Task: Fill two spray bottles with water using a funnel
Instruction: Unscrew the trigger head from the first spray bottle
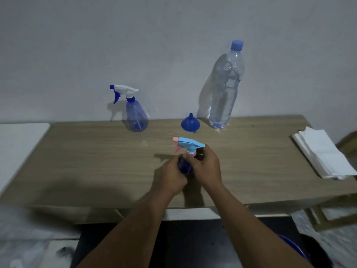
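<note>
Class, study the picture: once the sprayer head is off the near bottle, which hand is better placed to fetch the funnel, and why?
Probably the right hand. It grips the sprayer head on top, and the blue funnel sits upside down just beyond it. The left hand wraps the spray bottle and should keep steadying it.

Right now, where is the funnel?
In the head view the blue funnel sits mouth-down at the table's far edge, just left of the water bottle, beyond both hands.

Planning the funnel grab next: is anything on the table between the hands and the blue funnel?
Nothing visible. The funnel sits mouth-down beyond the held spray bottle, with bare table between. The water bottle stands just to its right.
</note>
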The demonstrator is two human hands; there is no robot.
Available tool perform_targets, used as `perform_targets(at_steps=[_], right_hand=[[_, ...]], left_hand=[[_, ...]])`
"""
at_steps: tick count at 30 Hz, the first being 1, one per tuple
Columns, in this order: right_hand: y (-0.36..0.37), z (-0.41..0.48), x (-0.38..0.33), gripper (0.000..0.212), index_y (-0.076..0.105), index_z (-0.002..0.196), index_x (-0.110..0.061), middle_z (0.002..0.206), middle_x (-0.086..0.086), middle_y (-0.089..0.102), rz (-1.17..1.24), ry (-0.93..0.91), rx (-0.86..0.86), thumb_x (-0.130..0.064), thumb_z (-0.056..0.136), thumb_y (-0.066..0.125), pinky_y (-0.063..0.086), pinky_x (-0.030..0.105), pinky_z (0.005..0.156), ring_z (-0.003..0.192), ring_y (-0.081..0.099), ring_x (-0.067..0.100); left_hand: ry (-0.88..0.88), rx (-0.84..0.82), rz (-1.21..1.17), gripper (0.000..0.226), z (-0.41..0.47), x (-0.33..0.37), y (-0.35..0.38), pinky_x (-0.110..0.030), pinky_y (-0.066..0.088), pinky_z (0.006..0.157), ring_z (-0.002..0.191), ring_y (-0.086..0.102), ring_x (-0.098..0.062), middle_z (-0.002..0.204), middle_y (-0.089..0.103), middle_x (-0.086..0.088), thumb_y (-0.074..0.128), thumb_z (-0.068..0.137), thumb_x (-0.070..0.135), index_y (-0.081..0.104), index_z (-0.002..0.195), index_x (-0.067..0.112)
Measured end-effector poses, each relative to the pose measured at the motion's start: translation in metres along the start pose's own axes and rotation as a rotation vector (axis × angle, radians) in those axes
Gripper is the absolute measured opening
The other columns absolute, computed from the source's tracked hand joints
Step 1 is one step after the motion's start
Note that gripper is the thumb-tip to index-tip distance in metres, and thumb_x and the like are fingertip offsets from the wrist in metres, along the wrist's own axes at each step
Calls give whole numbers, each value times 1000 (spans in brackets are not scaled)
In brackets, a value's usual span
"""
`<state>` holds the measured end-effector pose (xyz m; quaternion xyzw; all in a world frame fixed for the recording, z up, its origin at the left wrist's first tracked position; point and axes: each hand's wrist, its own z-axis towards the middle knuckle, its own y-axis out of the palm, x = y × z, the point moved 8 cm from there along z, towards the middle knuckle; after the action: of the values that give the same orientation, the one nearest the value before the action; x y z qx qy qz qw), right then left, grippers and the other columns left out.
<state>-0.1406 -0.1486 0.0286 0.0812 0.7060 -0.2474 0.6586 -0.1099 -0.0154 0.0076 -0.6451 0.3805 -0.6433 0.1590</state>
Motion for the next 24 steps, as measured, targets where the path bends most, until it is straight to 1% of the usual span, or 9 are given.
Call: perform_targets(at_steps=[4,7,9,12,15,17,19,21,24], right_hand=[[4,0,-2,28,67,114,-22,98,-9,73,-1,-51,-9,-19,88,75,58,26,81,92,68,3],[6,2,-2,24,68,113,-18,96,-7,71,-46,-64,-36,-21,90,73,55,22,78,90,67,4],[7,6,-1,23,68,113,-17,96,-7,71,-63,-66,-65,-22,91,72,54,19,76,88,67,3],[6,12,1,22,68,114,-18,100,-7,72,-116,-87,-174,-22,93,70,56,25,81,92,68,5],[6,18,-1,23,68,118,-18,107,-7,73,-100,-114,-343,-17,95,67,56,33,90,100,68,7],[7,19,-2,24,66,119,-19,109,-7,73,-84,-97,-385,-18,95,67,56,34,92,102,68,7],[6,19,-2,30,64,115,-22,105,-12,71,-96,-90,-309,-28,89,75,57,24,85,98,67,0],[5,15,-2,35,59,108,-22,100,-16,69,-72,-82,-192,-33,83,81,55,15,77,93,65,-7],[6,13,1,17,62,99,-22,94,-12,71,42,-89,-159,-21,89,75,55,20,81,92,67,-1]], left_hand=[[-23,24,-29,47,-2,-5,-1,-11,38,71,91,56,-7,113,67,9,74,80,22,58,123,31],[-26,11,-78,50,-1,-5,1,1,38,60,87,50,-3,113,67,6,73,81,10,59,126,25],[-14,18,-92,51,-2,-4,1,0,38,57,85,49,-2,109,66,9,76,79,13,60,125,26],[-17,6,-113,53,-2,-4,2,-3,38,55,84,58,-3,105,66,14,80,78,24,57,125,33],[-29,3,-107,51,-1,-7,2,-2,38,52,78,61,-3,87,61,16,81,76,27,60,122,30],[-42,13,-125,51,0,-10,3,1,39,53,77,61,-3,84,61,17,84,74,28,62,120,25],[-46,21,-141,54,0,-10,5,3,39,56,72,55,3,91,64,14,85,74,28,62,123,23],[-41,13,-178,53,0,-9,6,3,39,56,67,53,8,90,64,16,85,75,25,63,123,21],[-33,12,-234,49,1,-10,5,4,39,61,70,57,19,84,60,23,85,75,21,62,118,22]])
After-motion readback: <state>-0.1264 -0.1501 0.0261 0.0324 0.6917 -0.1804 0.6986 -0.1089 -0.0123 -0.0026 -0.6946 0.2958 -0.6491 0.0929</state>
